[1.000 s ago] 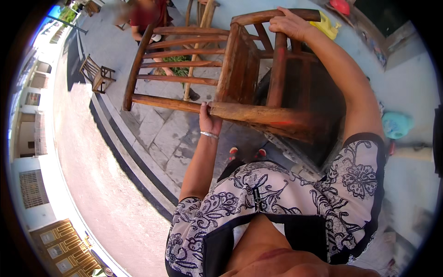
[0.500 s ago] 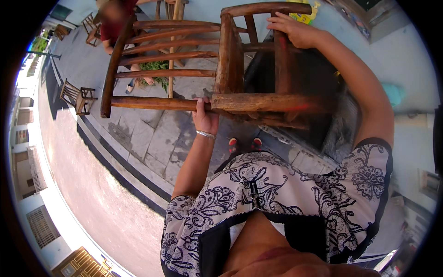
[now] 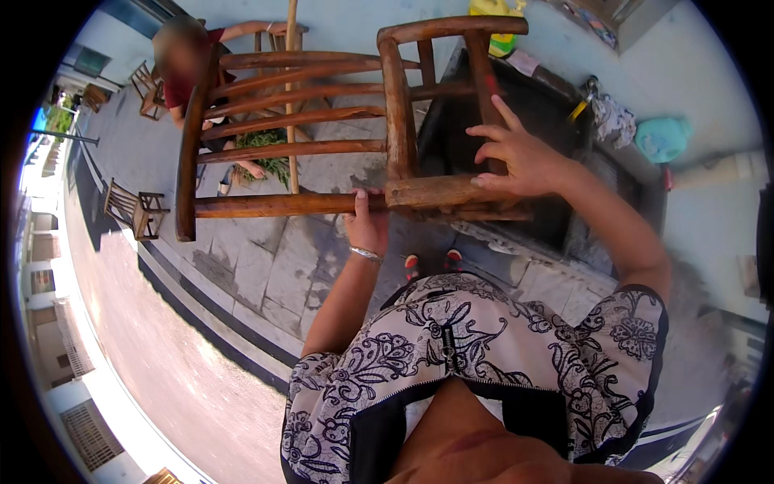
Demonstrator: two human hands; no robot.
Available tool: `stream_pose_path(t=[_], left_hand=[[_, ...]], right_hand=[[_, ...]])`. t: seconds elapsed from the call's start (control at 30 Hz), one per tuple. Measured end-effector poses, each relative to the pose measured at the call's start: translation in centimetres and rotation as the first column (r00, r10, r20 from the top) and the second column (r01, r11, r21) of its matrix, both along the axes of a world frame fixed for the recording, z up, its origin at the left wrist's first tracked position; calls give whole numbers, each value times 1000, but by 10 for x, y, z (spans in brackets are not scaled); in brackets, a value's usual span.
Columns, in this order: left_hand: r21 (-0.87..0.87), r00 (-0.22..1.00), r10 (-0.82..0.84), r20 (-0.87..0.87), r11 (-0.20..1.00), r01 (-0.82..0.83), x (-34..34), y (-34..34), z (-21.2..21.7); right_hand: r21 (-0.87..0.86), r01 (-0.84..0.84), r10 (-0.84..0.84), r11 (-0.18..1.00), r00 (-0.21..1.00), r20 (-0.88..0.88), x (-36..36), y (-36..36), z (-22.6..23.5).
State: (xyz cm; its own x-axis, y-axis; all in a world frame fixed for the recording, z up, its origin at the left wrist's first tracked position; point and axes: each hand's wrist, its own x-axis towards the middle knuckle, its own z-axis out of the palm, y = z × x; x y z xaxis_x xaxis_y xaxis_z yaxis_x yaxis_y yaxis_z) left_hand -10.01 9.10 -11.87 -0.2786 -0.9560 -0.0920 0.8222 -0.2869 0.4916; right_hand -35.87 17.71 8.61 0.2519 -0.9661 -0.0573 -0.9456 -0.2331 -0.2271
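Observation:
A brown wooden chair point(image 3: 399, 121) is held up sideways in front of me, its slatted part to the left and its leg frame to the right. My left hand point(image 3: 369, 226) wraps round the chair's lower rail near the middle joint, thumb on top; a silver bracelet is on that wrist. My right hand point(image 3: 522, 161) is at the right end of the frame, fingers spread apart and fingertips by the upright and the near bar. Whether they press on the wood I cannot tell. A red mark shows on the upright just above these fingers.
A black basin point(image 3: 528, 113) stands behind the chair, with a cloth point(image 3: 614, 121) and a turquoise container point(image 3: 663, 139) to its right. A person point(image 3: 181, 68) sits at the far left by green plants point(image 3: 266, 149). A small wooden chair point(image 3: 135, 206) stands on the paving.
My right hand has moved from the chair's far right corner down toward the near bar, and its fingers have spread. The left hand keeps its grip; the chair appears slightly lower in view.

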Motion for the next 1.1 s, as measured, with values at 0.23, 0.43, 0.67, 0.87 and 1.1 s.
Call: stream_pose_path(t=[0.23,0.43,0.67,0.87,1.1], left_hand=[[127,829,-355,431,934,334,55,-8,19],[-230,322,13,947,724,650,91,0,109],[-590,69,807,587,368,719,21,-3,149],[-364,-213,777,592,494,790,12,-21,155],[-322,-174,741,649,474,820,12,-32,154]], right_hand=[[-16,-39,40,999,999,12,16,-12,13],[-46,-45,42,998,997,-62,34,-29,7],[-216,-121,113,969,992,-51,97,-53,-14],[-210,-47,93,977,972,214,80,-34,-15],[-383,613,-305,691,727,615,-63,23,-123]])
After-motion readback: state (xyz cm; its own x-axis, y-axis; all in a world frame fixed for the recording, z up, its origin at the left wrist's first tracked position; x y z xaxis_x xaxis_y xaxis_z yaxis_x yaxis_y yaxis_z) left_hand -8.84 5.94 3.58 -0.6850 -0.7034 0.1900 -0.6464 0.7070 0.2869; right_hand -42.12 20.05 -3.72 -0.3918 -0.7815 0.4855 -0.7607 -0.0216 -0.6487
